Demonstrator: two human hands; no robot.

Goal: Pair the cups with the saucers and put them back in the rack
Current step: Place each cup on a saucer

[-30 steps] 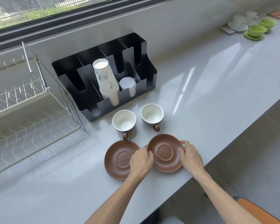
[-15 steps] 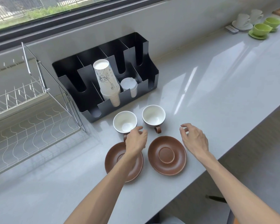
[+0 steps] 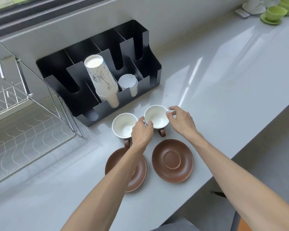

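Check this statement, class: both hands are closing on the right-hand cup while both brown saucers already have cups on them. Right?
Not quite. In the head view both hands, left hand and right hand, flank the right-hand cup, but both saucers are bare.

Cups: two white-lined brown ceramic cups (image 3: 123, 125) (image 3: 155, 116), upright, side by side, handles toward the viewer.
Saucers: two round brown saucers (image 3: 139, 175) (image 3: 172, 160) flat, just in front.
Rack: wire dish rack (image 3: 28, 144), left.

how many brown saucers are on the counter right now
2. The right brown saucer lies bare at the counter's near edge, below the cup both hands are at. The left brown saucer lies beside it, partly covered by the left forearm. No others show.
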